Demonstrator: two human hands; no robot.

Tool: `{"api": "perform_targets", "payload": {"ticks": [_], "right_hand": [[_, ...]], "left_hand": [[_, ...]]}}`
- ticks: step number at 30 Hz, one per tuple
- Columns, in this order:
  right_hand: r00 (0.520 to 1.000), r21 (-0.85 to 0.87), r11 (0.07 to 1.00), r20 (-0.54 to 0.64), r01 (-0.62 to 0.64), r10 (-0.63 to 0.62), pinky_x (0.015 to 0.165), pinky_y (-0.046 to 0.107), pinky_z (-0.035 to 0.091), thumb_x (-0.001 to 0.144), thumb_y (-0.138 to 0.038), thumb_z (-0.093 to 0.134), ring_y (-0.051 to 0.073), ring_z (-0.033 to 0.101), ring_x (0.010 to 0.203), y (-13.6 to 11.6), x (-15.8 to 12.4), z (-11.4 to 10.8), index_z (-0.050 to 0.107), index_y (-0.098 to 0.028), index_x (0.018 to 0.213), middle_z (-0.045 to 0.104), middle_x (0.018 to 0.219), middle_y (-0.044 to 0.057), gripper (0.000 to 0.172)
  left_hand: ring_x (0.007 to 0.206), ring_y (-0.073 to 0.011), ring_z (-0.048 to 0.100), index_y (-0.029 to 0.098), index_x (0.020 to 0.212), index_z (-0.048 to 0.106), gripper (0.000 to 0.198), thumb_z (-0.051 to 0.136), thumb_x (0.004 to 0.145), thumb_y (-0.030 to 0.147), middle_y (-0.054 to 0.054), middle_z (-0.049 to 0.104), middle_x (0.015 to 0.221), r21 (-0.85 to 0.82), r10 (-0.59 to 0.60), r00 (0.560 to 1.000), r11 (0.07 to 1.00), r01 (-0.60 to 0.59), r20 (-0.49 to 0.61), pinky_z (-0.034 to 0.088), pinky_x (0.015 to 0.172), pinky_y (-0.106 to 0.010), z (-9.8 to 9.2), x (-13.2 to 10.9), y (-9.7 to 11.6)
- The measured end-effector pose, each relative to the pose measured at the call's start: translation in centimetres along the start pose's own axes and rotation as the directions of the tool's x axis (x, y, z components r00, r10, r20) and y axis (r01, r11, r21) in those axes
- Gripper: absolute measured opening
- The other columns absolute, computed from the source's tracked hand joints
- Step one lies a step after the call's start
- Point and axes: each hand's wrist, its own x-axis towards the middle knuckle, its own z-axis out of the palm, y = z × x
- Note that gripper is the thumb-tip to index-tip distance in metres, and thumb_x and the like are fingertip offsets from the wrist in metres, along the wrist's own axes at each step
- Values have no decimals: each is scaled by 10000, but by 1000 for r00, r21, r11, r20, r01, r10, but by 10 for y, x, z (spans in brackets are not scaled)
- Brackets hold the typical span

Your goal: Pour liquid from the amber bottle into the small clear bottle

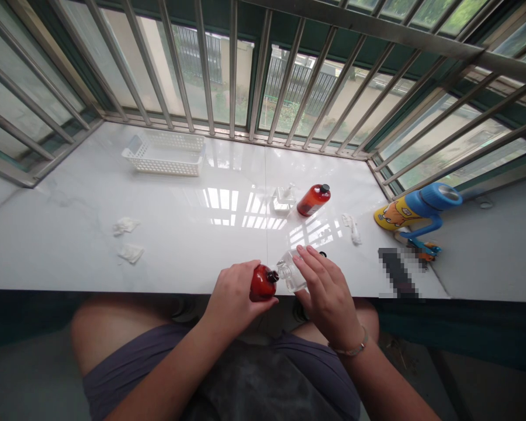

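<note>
My left hand (234, 295) is wrapped round a small red bottle (262, 282), tipped sideways with its open neck pointing right. My right hand (326, 292) grips a small clear bottle (290, 273), whose mouth meets the red bottle's neck. Both bottles are held just above the near edge of the white marble sill (179, 228). A second red bottle with a black cap (314, 199) lies on its side farther back, next to a clear glass bottle (283, 199). A small dark cap (322, 254) lies just beyond my right fingers.
A white plastic basket (166, 153) stands at the back left. Two crumpled tissues (126, 238) lie at left, and a small white pump piece (353, 228) at right. A blue and yellow cartoon flask (414, 210) rests at the right edge. Metal window bars (232, 70) enclose the sill.
</note>
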Motion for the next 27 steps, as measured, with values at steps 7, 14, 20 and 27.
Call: {"api": "perform_targets", "payload": {"ticks": [7, 14, 20, 27], "right_hand": [[1000, -5, 1000, 11, -2, 3, 1192, 559, 498, 999, -92, 603, 345, 515, 1537, 1, -1, 0, 442, -200, 1647, 599, 1608, 152, 677], [1000, -10, 1000, 26, -5, 5, 1202, 560, 487, 1002, -92, 594, 344, 504, 1546, 2, -2, -1, 435, -198, 1652, 591, 1616, 153, 678], [999, -8, 1000, 32, -5, 5, 1198, 562, 492, 1000, -90, 597, 346, 508, 1544, 1, -1, -2, 430, -207, 1658, 594, 1613, 153, 688], [999, -20, 1000, 37, 8, -7, 1182, 558, 503, 1007, -91, 589, 343, 515, 1539, 2, -1, -2, 413, -217, 1668, 597, 1612, 145, 695]], "left_hand": [[1127, -354, 742, 271, 1385, 522, 844, 1010, 711, 416, -97, 766, 1259, -9, -3, 1000, 1000, 3, -1, 560, 982, -526, 0, 0, 0], [1148, -347, 733, 261, 1390, 521, 839, 1002, 722, 422, -104, 760, 1279, -9, -7, 1000, 1000, 7, -2, 552, 998, -523, 1, -1, 0], [1141, -349, 736, 262, 1379, 530, 823, 1000, 722, 419, -103, 765, 1270, -16, -5, 1000, 1000, 5, -3, 551, 993, -525, 1, -1, 0], [1139, -343, 734, 253, 1381, 537, 823, 999, 721, 418, -94, 764, 1264, -14, 0, 1000, 1000, 0, -20, 551, 996, -516, 3, -1, -1]]}}
